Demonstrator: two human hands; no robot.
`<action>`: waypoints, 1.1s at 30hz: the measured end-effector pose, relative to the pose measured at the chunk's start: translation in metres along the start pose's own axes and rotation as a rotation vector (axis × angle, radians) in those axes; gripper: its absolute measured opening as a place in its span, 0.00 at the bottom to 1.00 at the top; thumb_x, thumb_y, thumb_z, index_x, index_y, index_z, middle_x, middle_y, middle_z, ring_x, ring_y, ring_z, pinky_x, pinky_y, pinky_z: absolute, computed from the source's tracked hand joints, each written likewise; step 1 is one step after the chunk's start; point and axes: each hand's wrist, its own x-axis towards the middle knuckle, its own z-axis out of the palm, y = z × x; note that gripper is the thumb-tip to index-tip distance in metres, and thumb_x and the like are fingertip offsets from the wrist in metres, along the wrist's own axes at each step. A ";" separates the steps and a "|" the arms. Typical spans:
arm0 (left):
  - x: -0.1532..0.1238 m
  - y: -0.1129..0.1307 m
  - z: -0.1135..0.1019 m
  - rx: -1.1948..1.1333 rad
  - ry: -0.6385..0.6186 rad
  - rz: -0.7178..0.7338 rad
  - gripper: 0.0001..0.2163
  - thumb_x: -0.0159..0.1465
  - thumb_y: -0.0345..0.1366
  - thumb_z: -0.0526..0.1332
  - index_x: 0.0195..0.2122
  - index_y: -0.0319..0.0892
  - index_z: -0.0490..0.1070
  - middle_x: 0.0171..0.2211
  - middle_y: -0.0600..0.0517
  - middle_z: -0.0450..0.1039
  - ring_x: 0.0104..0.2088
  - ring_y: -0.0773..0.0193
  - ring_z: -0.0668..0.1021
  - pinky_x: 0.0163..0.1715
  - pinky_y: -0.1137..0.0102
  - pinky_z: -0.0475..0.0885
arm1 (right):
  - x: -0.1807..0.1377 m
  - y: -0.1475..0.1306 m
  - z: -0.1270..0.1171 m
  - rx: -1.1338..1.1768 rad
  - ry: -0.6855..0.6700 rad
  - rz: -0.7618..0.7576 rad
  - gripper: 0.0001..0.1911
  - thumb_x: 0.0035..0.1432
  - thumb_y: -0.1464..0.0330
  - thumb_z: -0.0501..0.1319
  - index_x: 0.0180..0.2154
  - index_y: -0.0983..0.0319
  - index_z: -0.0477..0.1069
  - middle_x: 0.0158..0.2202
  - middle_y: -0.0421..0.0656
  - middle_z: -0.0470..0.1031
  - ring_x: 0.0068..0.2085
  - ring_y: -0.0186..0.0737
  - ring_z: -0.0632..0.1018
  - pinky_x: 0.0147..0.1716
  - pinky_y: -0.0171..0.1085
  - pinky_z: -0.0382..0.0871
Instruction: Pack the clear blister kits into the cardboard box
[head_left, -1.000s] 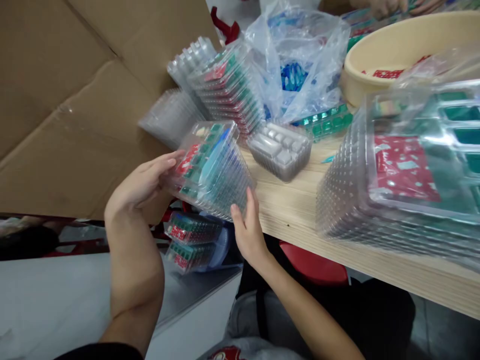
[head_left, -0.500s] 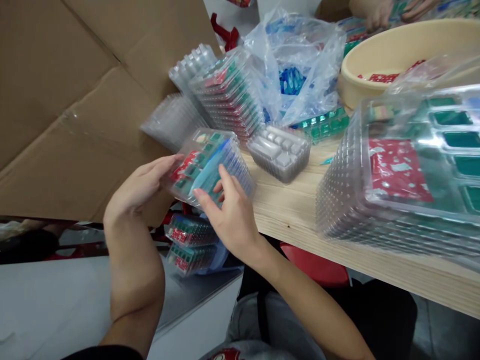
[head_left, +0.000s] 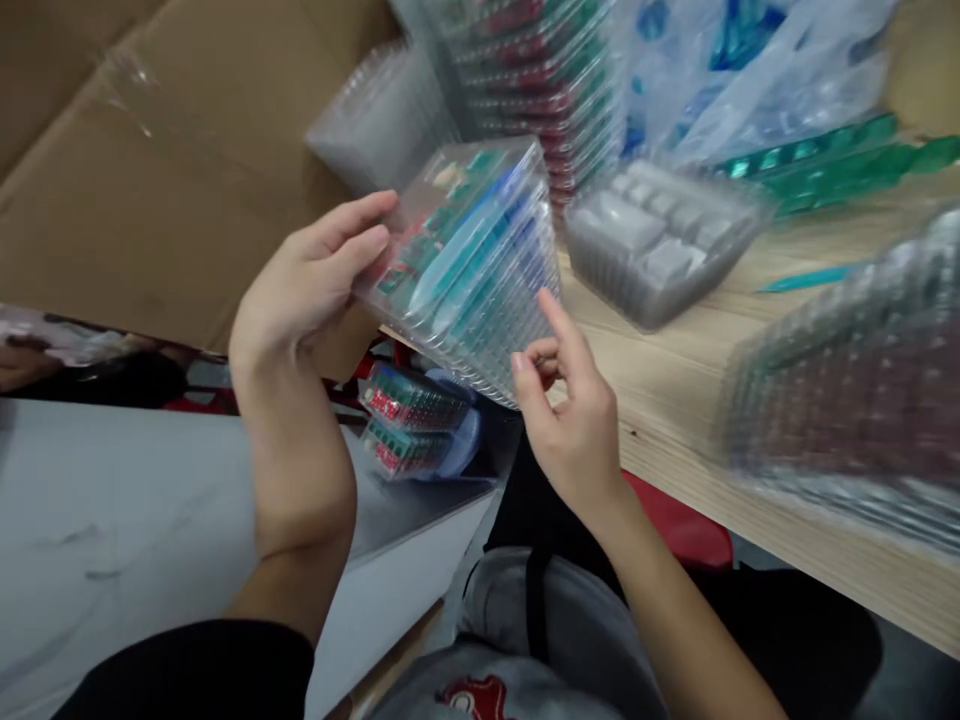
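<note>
Several nested clear trays (head_left: 480, 275) tilt by the wooden table's edge (head_left: 667, 415); left hand (head_left: 304, 285) grips, right hand (head_left: 576, 425) half-open — lopsided support could spill them.

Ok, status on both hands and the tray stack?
Left hand holds filled tray stack. Right hand alongside, thumb and index apart. Nested clear trays close by.

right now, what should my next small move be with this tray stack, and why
Probably bring the right hand in to support the near side of the tray stack: the stack looks tilted, the left hand holds it at one end, and the right hand shows no clear grip on it.
</note>
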 end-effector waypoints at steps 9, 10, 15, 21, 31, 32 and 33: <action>0.001 0.001 -0.001 -0.013 -0.071 0.038 0.12 0.63 0.23 0.58 0.47 0.36 0.74 0.41 0.47 0.78 0.47 0.59 0.79 0.55 0.62 0.68 | -0.006 -0.030 0.030 -0.027 -0.217 -0.167 0.28 0.64 0.71 0.48 0.65 0.62 0.49 0.30 0.40 0.75 0.24 0.32 0.71 0.27 0.33 0.71; 0.002 0.000 -0.002 0.002 -0.071 0.043 0.12 0.64 0.23 0.58 0.47 0.37 0.75 0.41 0.48 0.78 0.45 0.60 0.79 0.53 0.62 0.69 | -0.006 -0.032 0.033 -0.053 -0.222 -0.175 0.28 0.64 0.71 0.47 0.65 0.64 0.49 0.29 0.40 0.75 0.24 0.33 0.70 0.26 0.33 0.70; 0.005 -0.008 -0.007 0.027 -0.077 0.095 0.11 0.62 0.30 0.63 0.46 0.41 0.76 0.40 0.49 0.78 0.36 0.65 0.80 0.40 0.69 0.75 | -0.015 -0.028 0.038 -0.025 -0.178 -0.146 0.29 0.65 0.71 0.45 0.66 0.67 0.44 0.31 0.42 0.76 0.23 0.35 0.71 0.28 0.37 0.72; 0.005 -0.009 -0.008 0.040 -0.037 0.098 0.11 0.63 0.28 0.61 0.46 0.40 0.76 0.39 0.49 0.78 0.27 0.70 0.77 0.37 0.70 0.75 | -0.024 -0.021 0.042 0.082 -0.154 -0.028 0.31 0.65 0.69 0.47 0.67 0.65 0.41 0.32 0.42 0.75 0.27 0.34 0.73 0.28 0.35 0.73; 0.007 -0.010 -0.004 -0.106 -0.075 0.077 0.09 0.63 0.23 0.58 0.42 0.37 0.76 0.35 0.51 0.79 0.26 0.76 0.77 0.26 0.82 0.74 | -0.029 -0.018 0.040 0.030 -0.255 0.056 0.32 0.66 0.69 0.45 0.67 0.69 0.36 0.29 0.42 0.74 0.26 0.34 0.72 0.28 0.34 0.71; 0.009 -0.012 -0.006 -0.091 -0.087 0.093 0.08 0.61 0.27 0.63 0.42 0.37 0.76 0.38 0.50 0.79 0.29 0.74 0.78 0.29 0.80 0.76 | -0.030 -0.017 0.040 0.034 -0.252 0.071 0.32 0.66 0.69 0.45 0.67 0.69 0.35 0.29 0.42 0.74 0.26 0.34 0.72 0.28 0.34 0.71; 0.011 -0.014 -0.009 -0.073 -0.102 0.111 0.12 0.58 0.31 0.68 0.43 0.38 0.75 0.41 0.49 0.79 0.33 0.70 0.79 0.33 0.76 0.77 | -0.031 -0.016 0.040 0.034 -0.252 0.082 0.32 0.66 0.68 0.45 0.67 0.69 0.35 0.29 0.41 0.74 0.26 0.34 0.72 0.28 0.34 0.70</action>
